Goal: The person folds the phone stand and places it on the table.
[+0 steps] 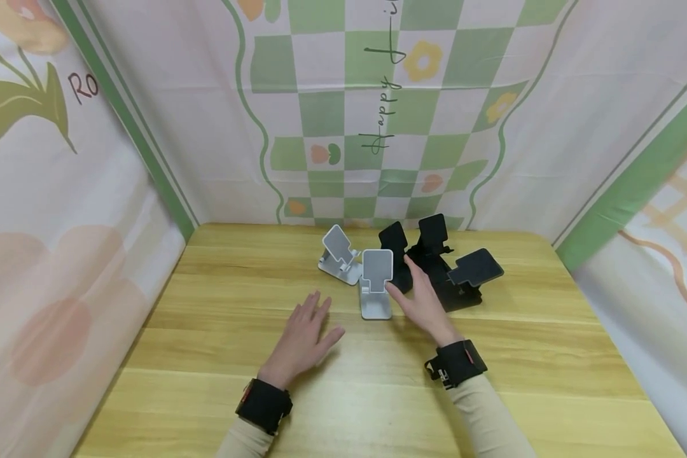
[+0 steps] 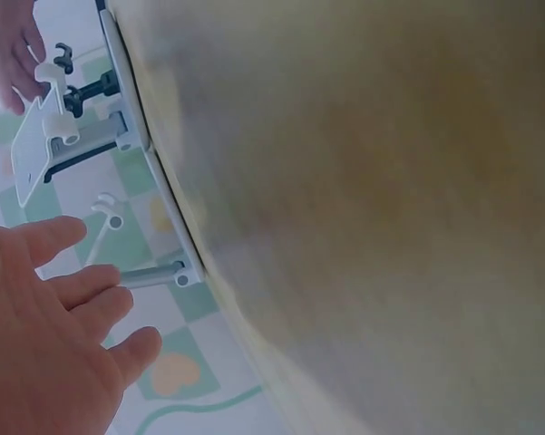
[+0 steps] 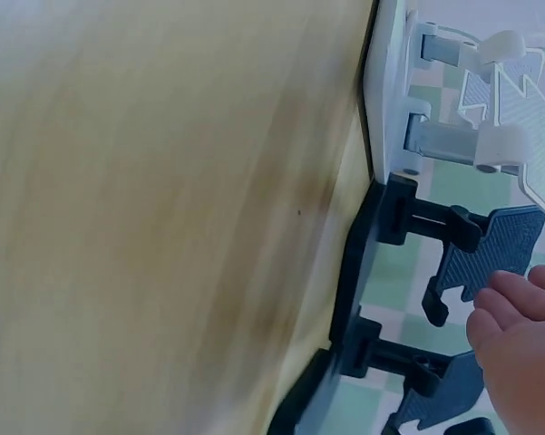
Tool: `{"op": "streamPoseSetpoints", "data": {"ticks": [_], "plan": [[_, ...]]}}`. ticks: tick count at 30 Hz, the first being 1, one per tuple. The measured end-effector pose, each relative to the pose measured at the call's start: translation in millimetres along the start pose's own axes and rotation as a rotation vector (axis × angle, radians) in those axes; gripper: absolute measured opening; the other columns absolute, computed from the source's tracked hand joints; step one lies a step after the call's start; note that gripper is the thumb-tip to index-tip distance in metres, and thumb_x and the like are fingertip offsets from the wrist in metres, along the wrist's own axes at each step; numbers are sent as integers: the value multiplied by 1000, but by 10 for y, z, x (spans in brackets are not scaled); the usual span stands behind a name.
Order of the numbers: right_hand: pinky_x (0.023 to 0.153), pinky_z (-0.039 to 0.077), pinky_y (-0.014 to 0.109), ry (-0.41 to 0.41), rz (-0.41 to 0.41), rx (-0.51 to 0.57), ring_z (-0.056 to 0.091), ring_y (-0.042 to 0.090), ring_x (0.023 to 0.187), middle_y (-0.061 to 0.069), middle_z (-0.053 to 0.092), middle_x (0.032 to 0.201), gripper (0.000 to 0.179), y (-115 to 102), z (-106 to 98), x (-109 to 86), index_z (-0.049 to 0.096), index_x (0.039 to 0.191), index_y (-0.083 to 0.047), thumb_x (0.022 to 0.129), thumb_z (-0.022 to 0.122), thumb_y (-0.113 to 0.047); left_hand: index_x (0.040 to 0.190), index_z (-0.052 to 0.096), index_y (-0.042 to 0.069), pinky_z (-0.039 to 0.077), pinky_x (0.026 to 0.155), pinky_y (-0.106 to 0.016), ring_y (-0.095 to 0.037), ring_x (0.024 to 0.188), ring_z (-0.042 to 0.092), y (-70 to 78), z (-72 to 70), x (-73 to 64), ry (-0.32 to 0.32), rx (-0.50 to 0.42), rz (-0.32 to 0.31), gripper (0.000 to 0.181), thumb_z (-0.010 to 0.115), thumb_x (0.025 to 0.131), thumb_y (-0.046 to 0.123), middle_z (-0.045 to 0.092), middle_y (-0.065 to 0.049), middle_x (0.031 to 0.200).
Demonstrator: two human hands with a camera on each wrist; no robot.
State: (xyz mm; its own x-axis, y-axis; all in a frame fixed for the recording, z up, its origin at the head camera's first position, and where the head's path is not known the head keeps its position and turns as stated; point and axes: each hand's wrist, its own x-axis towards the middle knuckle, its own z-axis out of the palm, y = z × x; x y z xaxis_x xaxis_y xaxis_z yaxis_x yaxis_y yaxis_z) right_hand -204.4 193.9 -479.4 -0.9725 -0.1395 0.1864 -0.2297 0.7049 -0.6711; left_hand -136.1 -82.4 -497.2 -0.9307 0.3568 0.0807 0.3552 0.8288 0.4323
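Observation:
Two white phone stands with grey pads are on the table: one in front [image 1: 377, 270] and one behind it to the left [image 1: 337, 244]. To their right are three black phone stands: a left one [image 1: 393, 238], a back one [image 1: 432, 234] and a right one [image 1: 478, 267]. My right hand [image 1: 425, 306] is between the front white stand and the black ones, thumb by the white pad's edge, fingers extended near the left black stand; contact is unclear. My left hand [image 1: 299, 341] is left of the front white stand, fingers spread, holding nothing.
The stands are grouped on a wooden table [image 1: 217, 356], toward its back edge. Behind the table hangs a patterned cloth [image 1: 320, 108], and more cloth [image 1: 63, 267] flanks the left side. A black band [image 1: 264, 405] is on each wrist.

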Motion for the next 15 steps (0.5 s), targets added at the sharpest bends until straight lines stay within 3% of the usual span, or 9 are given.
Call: {"op": "streamPoseSetpoints", "data": {"ticks": [10,15], "plan": [[109,30,50,-10,-35,159,31,30,134,16,32,150,81,50,81,80,20,151,-7,91,56,-47,150,28,11,13,115,-46,-24,142,10,57,6,-12,-2,-30,25,76,27,95,63,19,-16,156],[109,31,47,-8,-27,183,33,28,132,15,35,148,78,69,109,121,23,150,-7,91,56,-46,151,27,12,12,115,-46,-24,142,10,72,7,-13,-13,-35,27,76,26,95,63,17,-15,156]]}}
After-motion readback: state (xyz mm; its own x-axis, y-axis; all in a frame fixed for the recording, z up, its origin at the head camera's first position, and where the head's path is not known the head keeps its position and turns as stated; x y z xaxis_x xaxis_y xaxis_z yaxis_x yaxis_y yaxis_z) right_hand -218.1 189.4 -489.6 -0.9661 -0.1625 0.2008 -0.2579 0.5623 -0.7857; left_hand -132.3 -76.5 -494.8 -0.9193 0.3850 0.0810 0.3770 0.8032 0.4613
